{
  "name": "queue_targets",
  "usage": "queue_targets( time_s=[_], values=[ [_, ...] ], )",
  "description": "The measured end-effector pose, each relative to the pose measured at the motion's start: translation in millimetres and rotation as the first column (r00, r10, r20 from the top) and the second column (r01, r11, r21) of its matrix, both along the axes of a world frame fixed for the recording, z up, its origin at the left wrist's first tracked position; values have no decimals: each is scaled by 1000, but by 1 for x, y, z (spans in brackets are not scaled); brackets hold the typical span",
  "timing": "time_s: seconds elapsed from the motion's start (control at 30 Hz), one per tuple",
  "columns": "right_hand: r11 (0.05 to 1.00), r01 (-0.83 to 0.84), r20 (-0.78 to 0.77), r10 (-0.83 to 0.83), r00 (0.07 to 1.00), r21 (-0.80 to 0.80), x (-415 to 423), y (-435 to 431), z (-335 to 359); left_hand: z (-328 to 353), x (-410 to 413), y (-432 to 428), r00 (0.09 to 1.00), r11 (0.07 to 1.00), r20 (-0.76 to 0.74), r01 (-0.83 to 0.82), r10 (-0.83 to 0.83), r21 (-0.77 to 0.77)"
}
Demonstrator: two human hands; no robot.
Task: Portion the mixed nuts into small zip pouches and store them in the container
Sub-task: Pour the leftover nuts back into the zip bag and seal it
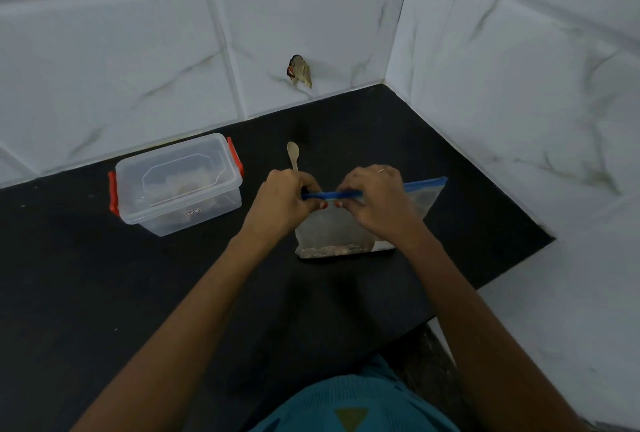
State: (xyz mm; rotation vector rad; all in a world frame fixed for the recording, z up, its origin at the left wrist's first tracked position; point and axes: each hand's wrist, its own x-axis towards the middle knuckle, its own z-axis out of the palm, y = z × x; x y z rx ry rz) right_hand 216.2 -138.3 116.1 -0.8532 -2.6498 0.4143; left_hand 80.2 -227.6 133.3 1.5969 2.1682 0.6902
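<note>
Hands met over a black countertop (104, 275) in the head view, both pinching the blue zip strip (332, 194) of a large clear bag (332, 227) that stood upright on its base. The left hand (284, 199) gripped the strip's left end between thumb and fingers; the right hand (374, 199), a ring on one finger, pinched it just beside the left, with the rest of the strip running out to the right past the knuckles. Mixed nuts (329, 250) lay as a thin layer along the bag's bottom. A wooden spoon (293, 153) lay on the counter just behind the left hand. Well to the left sat a clear plastic container (178, 185) with red clips, its lid on and pale contents dimly visible inside. White marbled tiles (138, 50) covered the walls in the corner.
</note>
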Motion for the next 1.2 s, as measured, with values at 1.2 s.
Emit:
queue_targets(
  time_s=[1.2],
  values=[
    [991, -82, -42, 78, 996, -107, -28, -8, -2, -25, -12, -22, 983, 975, 177, -91, 55, 204]
  ],
)
